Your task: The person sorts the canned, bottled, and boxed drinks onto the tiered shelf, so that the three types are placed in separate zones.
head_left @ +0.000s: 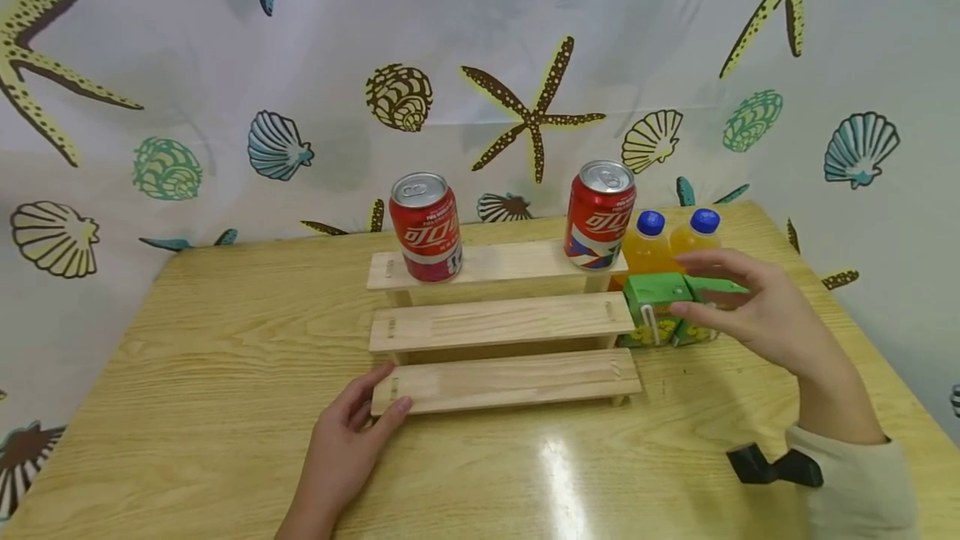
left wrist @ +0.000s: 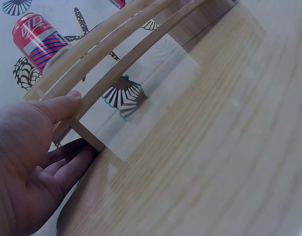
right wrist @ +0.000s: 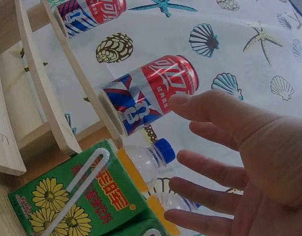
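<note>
A three-step wooden rack (head_left: 502, 323) stands on the table. My left hand (head_left: 347, 440) grips the left end of its lowest step, thumb on the top edge and fingers by the leg. On the top step are two red soda cans, one at the left (head_left: 426, 232) and one at the right (head_left: 600, 219). My right hand (head_left: 765, 311), fingers spread and holding nothing, hovers at the green drink cartons. The nearer carton (right wrist: 82, 196) has a white straw on its side; the other carton (head_left: 708, 332) is partly hidden by that hand.
Two orange juice bottles with blue caps, a left one (head_left: 647, 244) and a right one (head_left: 696, 232), stand behind the cartons. A cloth (head_left: 480, 40) printed with shells and starfish hangs behind the wooden table (head_left: 225, 373).
</note>
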A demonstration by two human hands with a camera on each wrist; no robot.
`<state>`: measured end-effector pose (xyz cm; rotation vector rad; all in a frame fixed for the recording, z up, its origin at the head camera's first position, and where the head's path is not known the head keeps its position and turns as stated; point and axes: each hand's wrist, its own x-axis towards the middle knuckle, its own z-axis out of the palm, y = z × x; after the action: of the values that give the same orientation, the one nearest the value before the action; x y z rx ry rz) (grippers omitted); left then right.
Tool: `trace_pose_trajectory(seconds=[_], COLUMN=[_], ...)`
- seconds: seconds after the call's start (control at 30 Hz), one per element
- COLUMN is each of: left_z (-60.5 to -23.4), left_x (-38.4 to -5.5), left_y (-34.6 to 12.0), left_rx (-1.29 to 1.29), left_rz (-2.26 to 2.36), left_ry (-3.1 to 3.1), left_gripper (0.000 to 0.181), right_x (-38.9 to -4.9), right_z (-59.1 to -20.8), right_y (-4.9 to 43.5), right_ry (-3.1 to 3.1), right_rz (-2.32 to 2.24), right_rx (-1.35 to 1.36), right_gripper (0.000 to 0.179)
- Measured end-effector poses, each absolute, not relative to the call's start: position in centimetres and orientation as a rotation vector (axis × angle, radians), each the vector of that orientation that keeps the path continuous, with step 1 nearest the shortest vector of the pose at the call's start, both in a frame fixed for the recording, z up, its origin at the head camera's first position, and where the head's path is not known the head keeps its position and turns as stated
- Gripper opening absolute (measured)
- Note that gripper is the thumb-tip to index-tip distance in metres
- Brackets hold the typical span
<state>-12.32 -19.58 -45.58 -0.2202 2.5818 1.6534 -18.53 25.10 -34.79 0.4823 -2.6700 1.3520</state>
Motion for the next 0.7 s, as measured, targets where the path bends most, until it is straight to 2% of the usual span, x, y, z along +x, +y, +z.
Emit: trace_pose_trajectory(seconds=[0.33, 0.7], left_z=[-45.6, -45.6], left_x=[-12.4, -12.4], left_y=[-19.6, -19.6], left_rx=[-0.214, -0.206], left_rz=[1.658, 1.657], left_ry=[2.583, 2.575], left_gripper=[0.066, 0.069], right_x=[-18.7, -18.8], right_z=[-35.0, -35.4], right_y=[26.9, 28.3], right_ry=[-2.700, -2.649], right_rz=[1.285, 1.318], right_rx=[0.352, 0.368], right_gripper=[0.046, 0.044])
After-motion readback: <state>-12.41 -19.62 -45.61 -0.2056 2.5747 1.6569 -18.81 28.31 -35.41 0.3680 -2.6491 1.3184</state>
